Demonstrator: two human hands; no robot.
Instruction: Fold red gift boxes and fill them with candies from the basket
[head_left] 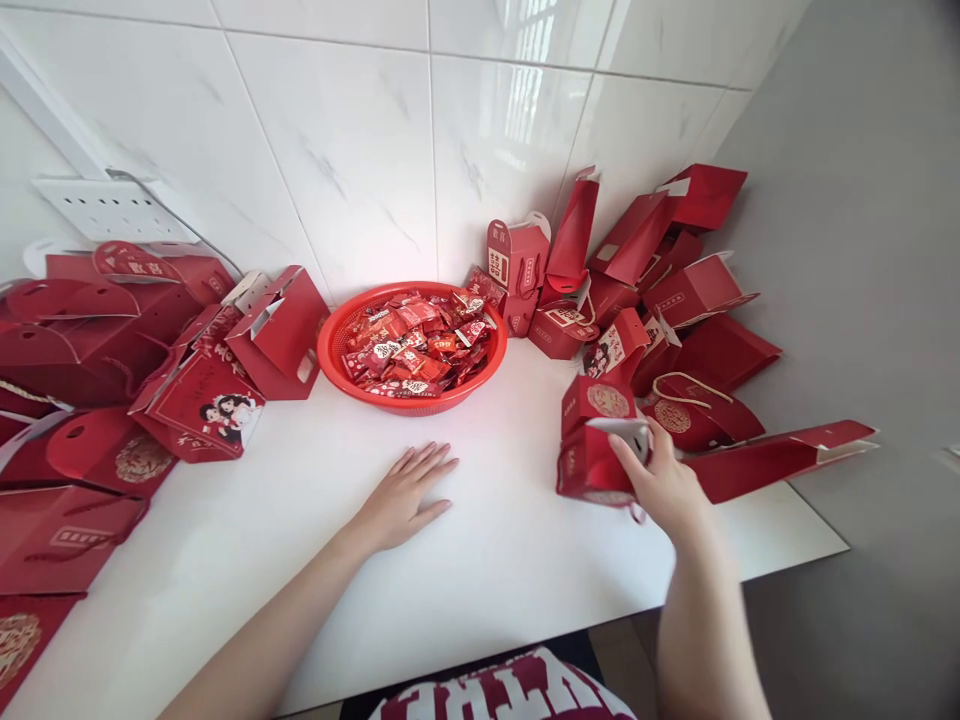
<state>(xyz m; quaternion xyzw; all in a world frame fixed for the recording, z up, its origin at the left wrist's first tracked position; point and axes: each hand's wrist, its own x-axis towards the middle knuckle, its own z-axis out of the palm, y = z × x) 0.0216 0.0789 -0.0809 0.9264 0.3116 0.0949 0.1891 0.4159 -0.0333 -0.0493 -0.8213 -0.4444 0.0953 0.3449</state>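
Observation:
My left hand (405, 497) lies flat on the white table, fingers spread, just in front of the basket. On the right side, my right hand (667, 480) grips the top of a small red gift box (596, 465) with a gold round emblem. Its thumb and fingers pinch the box near a white inner flap. Another red box with a round gold emblem (609, 400) sits directly behind the held one. A red plastic basket (330, 365) full of wrapped candies (416, 345) stands at the middle back.
Many red gift boxes (82, 330) crowd the left side. More red boxes (697, 290) are heaped at the right, one long box (780, 460) reaching past the table (487, 600) edge. A tiled wall (330, 150) with a power socket panel (112, 210) rises behind. A grey panel (885, 300) bounds the right.

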